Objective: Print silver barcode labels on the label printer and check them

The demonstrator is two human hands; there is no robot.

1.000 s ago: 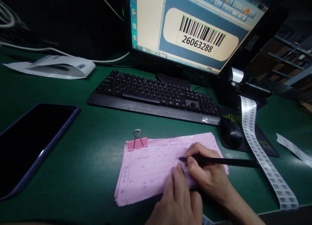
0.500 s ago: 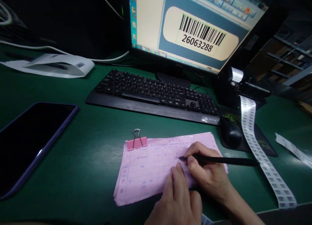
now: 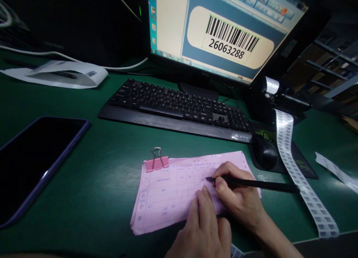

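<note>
A stack of pink forms [image 3: 170, 191] lies on the green desk, held at its top left by a pink binder clip [image 3: 158, 161]. My right hand [image 3: 237, 198] is closed round a black pen [image 3: 257, 184], whose tip rests on a cell in the form's upper right. My left hand [image 3: 203, 232] lies flat on the form's lower right edge with its fingers stretched out, holding the paper down.
A black keyboard [image 3: 179, 109] and a monitor [image 3: 223, 30] showing a barcode stand behind the form. A black mouse [image 3: 264, 153] and a label printer [image 3: 282, 99] with a hanging label strip [image 3: 299, 179] are at right. A dark tablet [image 3: 33, 161] lies at left.
The pen tip has shifted very slightly on the form. The view has drifted a little; both hands stay in place.
</note>
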